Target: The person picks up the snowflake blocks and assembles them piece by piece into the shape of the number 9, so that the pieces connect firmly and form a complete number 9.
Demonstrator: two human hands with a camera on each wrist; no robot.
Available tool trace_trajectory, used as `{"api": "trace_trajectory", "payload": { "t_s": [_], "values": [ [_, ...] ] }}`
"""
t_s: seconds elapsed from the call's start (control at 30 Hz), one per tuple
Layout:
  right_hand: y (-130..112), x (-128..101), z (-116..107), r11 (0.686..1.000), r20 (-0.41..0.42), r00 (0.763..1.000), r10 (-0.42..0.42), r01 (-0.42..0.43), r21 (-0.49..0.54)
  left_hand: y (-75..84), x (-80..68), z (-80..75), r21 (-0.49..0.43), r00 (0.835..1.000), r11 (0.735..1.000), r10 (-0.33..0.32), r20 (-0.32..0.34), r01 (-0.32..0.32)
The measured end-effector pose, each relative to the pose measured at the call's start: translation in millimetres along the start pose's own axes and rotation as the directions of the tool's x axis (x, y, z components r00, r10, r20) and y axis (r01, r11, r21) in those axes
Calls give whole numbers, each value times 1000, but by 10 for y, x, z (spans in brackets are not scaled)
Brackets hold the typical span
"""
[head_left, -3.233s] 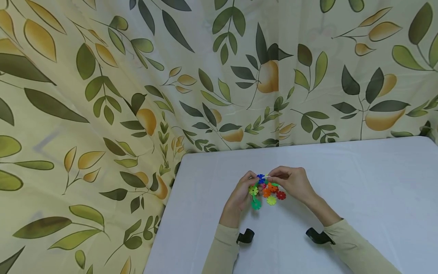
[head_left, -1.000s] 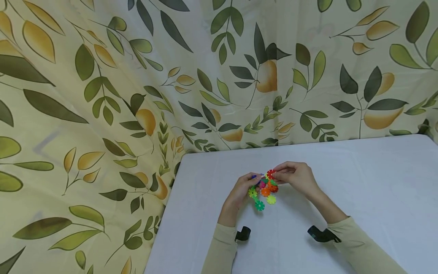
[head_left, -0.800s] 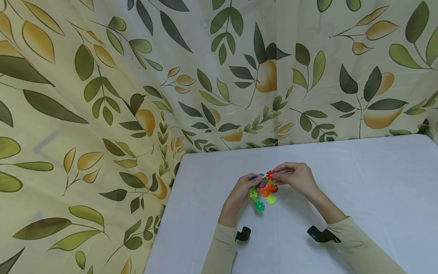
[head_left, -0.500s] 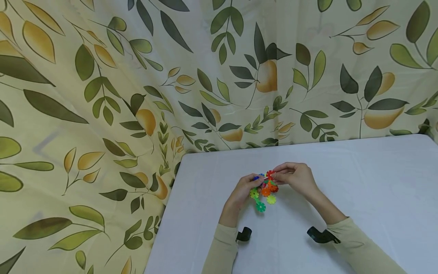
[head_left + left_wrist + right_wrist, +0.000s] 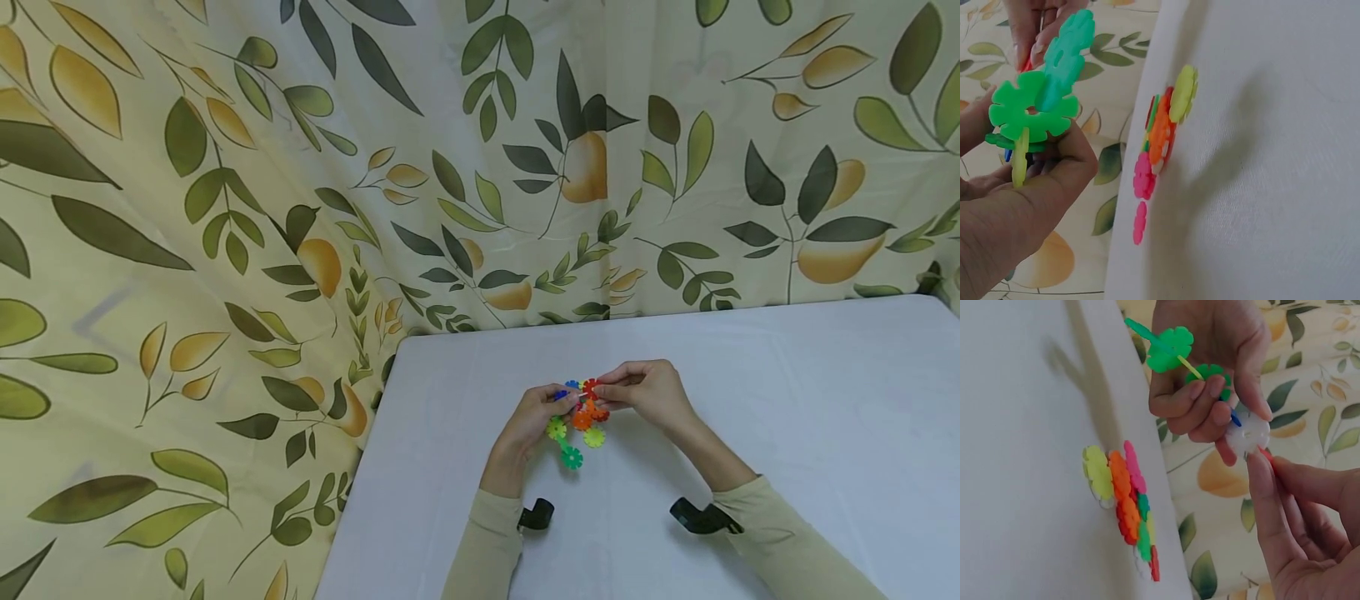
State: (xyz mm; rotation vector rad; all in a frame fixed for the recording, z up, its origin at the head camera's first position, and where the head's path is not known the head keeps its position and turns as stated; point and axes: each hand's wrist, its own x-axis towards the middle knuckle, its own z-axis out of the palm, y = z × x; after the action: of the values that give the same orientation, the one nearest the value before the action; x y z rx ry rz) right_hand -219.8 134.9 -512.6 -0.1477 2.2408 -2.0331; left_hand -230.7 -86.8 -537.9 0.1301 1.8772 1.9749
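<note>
The red disc [image 5: 590, 387] has dipped slightly since half a second ago; over the table [image 5: 795, 400], the right hand [image 5: 651, 393] pinches it against a white disc [image 5: 1249, 433] the left hand [image 5: 531, 418] pinches. I see linked green discs [image 5: 1172, 349] beside that hand, other coloured discs [image 5: 1127, 515] heaped below.

Your L hand [image 5: 529, 421] holds a blue pc [image 5: 561, 394], your R hand [image 5: 648, 396] pinches a red disc [image 5: 590, 388], both over white tbl [image 5: 810, 400] w/ leaf-print curtain [image 5: 480, 117] behind.
</note>
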Motion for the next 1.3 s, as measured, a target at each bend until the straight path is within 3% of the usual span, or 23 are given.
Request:
{"api": "trace_trajectory", "payload": {
  "t_s": [0.23, 0.5, 0.67, 0.77, 0.87, 0.97, 1.03, 1.17, 1.23, 1.3],
  "values": [
    [-8, 3, 50, 998, 15, 1000, 8, -9, 60, -4, -14, -51, 5, 1000, 1000, -9, -11, 9],
    [16, 21, 107, 994, 3, 1000, 12, -12, 105, 12, -19, -46, -52, 1000, 999, -12, -11, 12],
    [29, 21, 103, 993, 40, 999, 16, -21, 117, -1, -24, -91, -45, 998, 998, 36, 41, -35],
    [17, 17, 78, 995, 67, 998, 8, -15, 101, 7, -32, -123, -16, 995, 998, 60, 81, -58],
    [31, 29, 61, 998, 61, 998, -10, 6, 62, 25, -32, -130, 13, 996, 998, 54, 76, -55],
    [80, 43, 60, 996, 41, 998, -44, 47, -81, 26, -15, -135, -1, 998, 999, 43, 43, -43],
    [120, 43, 68, 966, 56, 996, -67, 79, -247, 24, -4, -139, -28, 999, 999, 47, 24, -46],
    [225, 35, 125, 830, 184, 981, -62, 154, -537, 26, 7, -135, -68, 998, 996, 62, 6, -62],
    [276, 27, 166, 778, 253, 967, -41, 190, -599, 30, 9, -133, -69, 998, 995, 66, 3, -66],
    [313, 19, 210, 753, 285, 958, -23, 204, -625, 30, 13, -133, -75, 998, 995, 68, 6, -68]
  ]
}}
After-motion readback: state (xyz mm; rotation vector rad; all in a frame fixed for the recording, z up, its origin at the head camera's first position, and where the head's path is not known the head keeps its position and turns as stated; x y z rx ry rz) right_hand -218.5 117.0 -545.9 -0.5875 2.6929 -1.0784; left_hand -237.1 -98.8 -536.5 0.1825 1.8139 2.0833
